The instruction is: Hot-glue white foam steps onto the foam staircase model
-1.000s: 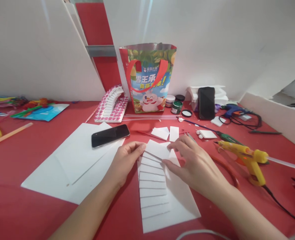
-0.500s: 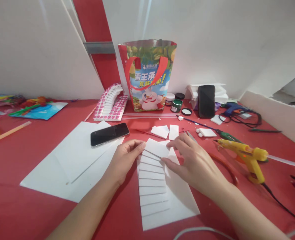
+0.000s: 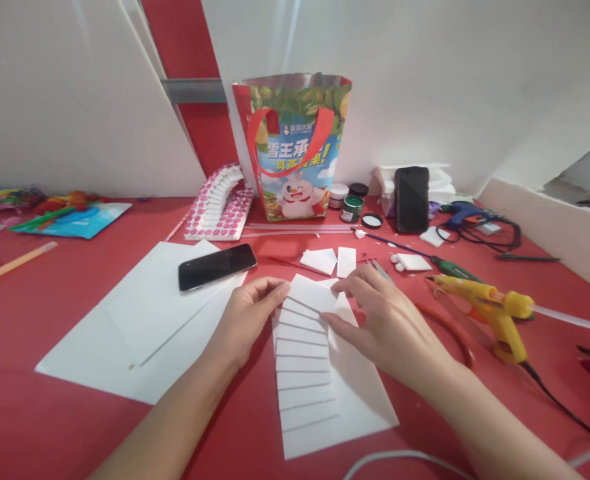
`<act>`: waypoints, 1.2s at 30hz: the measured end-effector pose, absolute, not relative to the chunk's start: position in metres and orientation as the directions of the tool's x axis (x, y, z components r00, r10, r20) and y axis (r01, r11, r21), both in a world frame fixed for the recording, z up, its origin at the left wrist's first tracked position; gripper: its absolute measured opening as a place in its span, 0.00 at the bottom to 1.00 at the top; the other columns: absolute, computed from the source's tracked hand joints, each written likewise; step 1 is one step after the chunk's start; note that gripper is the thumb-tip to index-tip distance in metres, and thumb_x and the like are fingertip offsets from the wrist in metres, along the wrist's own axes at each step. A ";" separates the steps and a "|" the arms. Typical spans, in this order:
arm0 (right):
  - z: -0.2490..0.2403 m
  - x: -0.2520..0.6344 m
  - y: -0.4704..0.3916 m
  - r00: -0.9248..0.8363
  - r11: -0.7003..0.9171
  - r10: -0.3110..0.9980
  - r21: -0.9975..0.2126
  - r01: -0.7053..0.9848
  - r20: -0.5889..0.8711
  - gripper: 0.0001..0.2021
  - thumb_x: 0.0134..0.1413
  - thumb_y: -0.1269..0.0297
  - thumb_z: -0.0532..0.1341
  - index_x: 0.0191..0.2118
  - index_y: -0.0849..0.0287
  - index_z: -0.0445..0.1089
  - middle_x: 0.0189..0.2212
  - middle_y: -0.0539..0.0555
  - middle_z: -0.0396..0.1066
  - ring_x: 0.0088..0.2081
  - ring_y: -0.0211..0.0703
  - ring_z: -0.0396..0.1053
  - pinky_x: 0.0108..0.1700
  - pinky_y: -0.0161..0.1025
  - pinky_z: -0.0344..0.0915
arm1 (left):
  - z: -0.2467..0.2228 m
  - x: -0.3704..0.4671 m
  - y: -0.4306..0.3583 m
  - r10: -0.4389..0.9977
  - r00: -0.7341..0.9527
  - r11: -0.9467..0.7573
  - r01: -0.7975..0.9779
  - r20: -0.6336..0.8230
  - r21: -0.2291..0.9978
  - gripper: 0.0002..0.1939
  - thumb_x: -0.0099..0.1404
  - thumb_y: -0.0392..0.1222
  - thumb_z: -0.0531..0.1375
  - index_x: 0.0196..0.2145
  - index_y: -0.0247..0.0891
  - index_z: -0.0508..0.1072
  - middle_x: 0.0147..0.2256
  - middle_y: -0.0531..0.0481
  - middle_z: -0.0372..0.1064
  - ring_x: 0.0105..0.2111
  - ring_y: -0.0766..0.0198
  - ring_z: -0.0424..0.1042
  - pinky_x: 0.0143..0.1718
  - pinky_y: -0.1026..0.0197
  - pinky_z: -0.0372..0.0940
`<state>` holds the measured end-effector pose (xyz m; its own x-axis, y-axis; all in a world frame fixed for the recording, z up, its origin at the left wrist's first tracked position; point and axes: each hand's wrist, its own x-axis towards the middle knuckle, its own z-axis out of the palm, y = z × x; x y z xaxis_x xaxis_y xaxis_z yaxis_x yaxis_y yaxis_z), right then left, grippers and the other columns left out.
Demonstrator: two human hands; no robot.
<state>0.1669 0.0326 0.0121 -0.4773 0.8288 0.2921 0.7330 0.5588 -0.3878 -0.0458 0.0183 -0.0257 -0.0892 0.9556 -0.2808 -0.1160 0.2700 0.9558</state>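
Observation:
Several white foam-board pieces [image 3: 302,363] overlap like steps in a slightly curved row on a larger white board [image 3: 362,400]. The topmost foam-board piece [image 3: 311,292], at the far end of the row, lies tilted a little. My left hand [image 3: 245,320] pinches its left corner between thumb and fingers. On its right edge, my right hand [image 3: 387,323] grips with the thumb at the near corner and the fingertips at the far one. Beyond the hands lie loose white offcuts [image 3: 319,261] and a small white rectangle [image 3: 346,262].
A yellow glue gun [image 3: 489,307] with its cord lies to the right. A phone [image 3: 217,268] rests on white sheets [image 3: 125,333] at left. Behind stand a printed bag [image 3: 295,193], a pink-dotted stair model [image 3: 219,207], paint jars [image 3: 351,209] and a dark phone [image 3: 411,200].
The whole view has shifted slightly. Both hands keep their hold on the top foam-board piece, with no clear movement against the row.

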 end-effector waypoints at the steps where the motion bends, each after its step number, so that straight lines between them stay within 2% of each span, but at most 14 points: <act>1: 0.012 0.167 0.033 -0.477 0.555 0.831 -0.392 0.734 0.285 0.09 0.57 0.62 0.67 0.41 0.59 0.71 0.37 0.56 0.69 0.36 0.46 0.70 0.36 0.41 0.67 | -0.026 -0.046 0.018 0.956 -0.090 0.269 -0.115 -0.280 0.956 0.16 0.58 0.54 0.68 0.34 0.38 0.78 0.28 0.53 0.72 0.30 0.63 0.69 0.37 0.60 0.63; 6: 0.019 0.171 0.034 -0.417 0.477 0.879 -0.431 0.766 0.230 0.15 0.57 0.55 0.67 0.45 0.58 0.71 0.39 0.56 0.70 0.33 0.44 0.69 0.34 0.40 0.65 | -0.026 -0.047 0.019 0.959 -0.089 0.259 -0.106 -0.268 0.960 0.17 0.58 0.55 0.68 0.35 0.38 0.79 0.29 0.52 0.74 0.29 0.64 0.68 0.35 0.61 0.62; 9: 0.025 0.178 0.037 -0.285 0.337 0.941 -0.521 0.784 0.180 0.18 0.61 0.47 0.61 0.39 0.58 0.71 0.31 0.53 0.69 0.28 0.41 0.65 0.29 0.39 0.61 | -0.027 -0.048 0.018 0.961 -0.104 0.251 -0.076 -0.258 0.965 0.17 0.59 0.57 0.68 0.34 0.38 0.80 0.28 0.52 0.72 0.28 0.65 0.66 0.34 0.61 0.61; 11: 0.024 0.181 0.040 -0.232 0.214 0.971 -0.617 0.758 0.052 0.21 0.61 0.42 0.58 0.31 0.57 0.69 0.23 0.49 0.65 0.24 0.39 0.62 0.26 0.37 0.56 | -0.029 -0.049 0.018 0.963 -0.109 0.238 -0.066 -0.245 0.969 0.18 0.60 0.57 0.67 0.32 0.38 0.79 0.28 0.51 0.72 0.29 0.63 0.67 0.36 0.60 0.62; 13: 0.022 0.181 0.042 -0.242 0.072 0.960 -0.712 0.699 -0.140 0.23 0.59 0.40 0.59 0.26 0.57 0.66 0.18 0.47 0.61 0.21 0.36 0.59 0.23 0.35 0.52 | -0.030 -0.050 0.017 0.966 -0.104 0.231 -0.076 -0.238 0.970 0.18 0.61 0.57 0.66 0.31 0.38 0.79 0.29 0.50 0.74 0.31 0.61 0.69 0.37 0.59 0.63; 15: 0.017 0.179 0.044 -0.282 -0.066 0.913 -0.787 0.613 -0.296 0.23 0.56 0.41 0.62 0.26 0.57 0.66 0.17 0.45 0.61 0.20 0.34 0.57 0.22 0.34 0.50 | -0.030 -0.050 0.017 0.966 -0.092 0.234 -0.099 -0.243 0.967 0.18 0.61 0.57 0.67 0.30 0.38 0.79 0.30 0.49 0.75 0.32 0.60 0.71 0.37 0.59 0.64; 17: 0.013 0.175 0.044 -0.309 -0.157 0.877 -0.826 0.542 -0.369 0.22 0.54 0.43 0.65 0.27 0.58 0.67 0.18 0.45 0.62 0.19 0.32 0.57 0.22 0.33 0.50 | -0.028 -0.049 0.017 0.963 -0.074 0.249 -0.135 -0.261 0.959 0.18 0.60 0.57 0.67 0.31 0.38 0.80 0.31 0.48 0.77 0.32 0.59 0.73 0.37 0.59 0.65; 20: 0.011 0.170 0.044 -0.321 -0.190 0.862 -0.837 0.513 -0.392 0.21 0.51 0.44 0.68 0.27 0.58 0.67 0.18 0.46 0.64 0.20 0.32 0.57 0.22 0.33 0.50 | -0.025 -0.047 0.017 0.955 -0.053 0.277 -0.186 -0.291 0.943 0.18 0.58 0.57 0.69 0.35 0.39 0.82 0.32 0.48 0.79 0.33 0.58 0.74 0.38 0.58 0.66; 24: 0.012 0.166 0.044 -0.333 -0.206 0.849 -0.837 0.506 -0.411 0.22 0.48 0.45 0.70 0.24 0.58 0.65 0.16 0.44 0.60 0.19 0.31 0.53 0.22 0.33 0.47 | -0.025 -0.045 0.017 0.949 -0.051 0.295 -0.209 -0.311 0.932 0.17 0.55 0.54 0.71 0.35 0.38 0.82 0.31 0.48 0.78 0.31 0.59 0.73 0.37 0.59 0.66; 31: 0.008 0.165 0.045 -0.342 -0.219 0.853 -0.864 0.454 -0.395 0.21 0.47 0.49 0.71 0.25 0.58 0.64 0.16 0.42 0.59 0.20 0.31 0.51 0.23 0.33 0.46 | -0.027 -0.046 0.018 0.944 -0.077 0.301 -0.200 -0.321 0.933 0.14 0.55 0.50 0.72 0.35 0.39 0.82 0.29 0.50 0.77 0.28 0.64 0.69 0.35 0.61 0.64; 36: 0.009 0.165 0.045 -0.345 -0.204 0.856 -0.865 0.459 -0.385 0.20 0.48 0.50 0.71 0.25 0.58 0.65 0.16 0.42 0.59 0.20 0.31 0.52 0.23 0.33 0.46 | -0.024 -0.045 0.018 0.943 -0.082 0.301 -0.202 -0.323 0.932 0.15 0.54 0.51 0.72 0.34 0.38 0.82 0.28 0.51 0.76 0.29 0.64 0.69 0.35 0.61 0.64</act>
<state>0.1652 0.0453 0.0089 -0.3452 0.8559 -0.3850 0.4595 -0.2035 -0.8646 -0.0447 0.0175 -0.0241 -0.0821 0.9430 -0.3226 -0.2020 0.3012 0.9319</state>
